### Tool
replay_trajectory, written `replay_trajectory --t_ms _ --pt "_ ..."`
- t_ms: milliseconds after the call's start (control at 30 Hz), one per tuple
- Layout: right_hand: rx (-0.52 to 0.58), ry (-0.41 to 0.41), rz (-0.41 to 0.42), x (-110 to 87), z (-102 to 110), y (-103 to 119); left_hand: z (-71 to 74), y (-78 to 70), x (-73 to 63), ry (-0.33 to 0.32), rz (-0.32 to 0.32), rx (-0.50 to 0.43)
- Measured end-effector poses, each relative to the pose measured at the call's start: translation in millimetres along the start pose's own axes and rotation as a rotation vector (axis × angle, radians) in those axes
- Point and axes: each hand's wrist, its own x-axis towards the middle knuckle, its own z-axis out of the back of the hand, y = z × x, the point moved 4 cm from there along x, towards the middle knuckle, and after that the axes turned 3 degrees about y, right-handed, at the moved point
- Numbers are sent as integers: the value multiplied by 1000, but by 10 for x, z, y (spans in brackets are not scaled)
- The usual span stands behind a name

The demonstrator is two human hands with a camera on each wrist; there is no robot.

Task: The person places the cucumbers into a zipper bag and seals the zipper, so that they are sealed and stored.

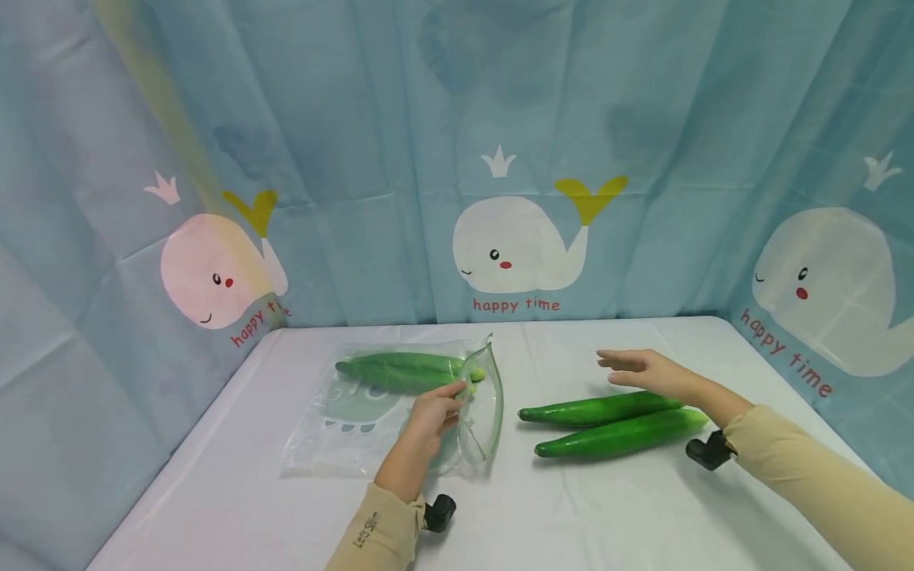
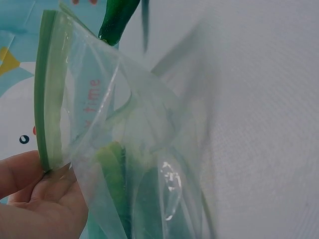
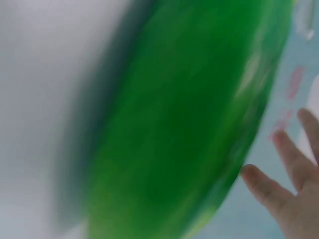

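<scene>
A clear zip bag (image 1: pixel 343 444) with a green sealing strip and a printed pattern lies on the left side, its mouth spread toward the right. Inside it are green cucumbers (image 1: pixel 407 369), their paler ends close to the mouth. My left hand (image 1: pixel 428 420) pinches the rim of the bag; in the left wrist view its thumb and fingers are at the end of the green strip (image 2: pixel 46 94). Two more cucumbers, a rear one (image 1: pixel 593 409) and a front one (image 1: pixel 614 438), lie side by side at the right. Over the rear one my right hand (image 1: pixel 646 371) extends with straight, spread fingers, holding nothing.
All this is on a white-covered table (image 1: pixel 543 515). Behind and at both sides hangs a blue curtain (image 1: pixel 371 262) with printed whales. A black wrist camera (image 1: pixel 439 513) sits at the left cuff, another black camera (image 1: pixel 709 450) at the right cuff, close to the cucumbers' ends.
</scene>
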Motion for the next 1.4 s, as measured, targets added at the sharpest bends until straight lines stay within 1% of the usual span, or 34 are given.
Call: replay_trajectory --t_ms 100,200,367,533,900,1100,1400 --pt "-105 30 -3 -119 85 -153 4 4 -1 2 4 2" --pt "-168 45 -16 -227 148 -305 6 11 -4 6 5 7" --pt "-205 49 -65 -359 243 -510 2 22 -4 7 2 12" --pt "-193 51 -108 -437 286 -635 -6 27 -3 -2 3 21" --pt "-152 25 -144 -497 339 -756 -8 8 3 -8 7 27" --pt "-123 30 -149 -509 360 -788 4 42 25 -15 9 21" --pt "-113 40 -179 -508 336 -793 8 52 30 3 6 26"
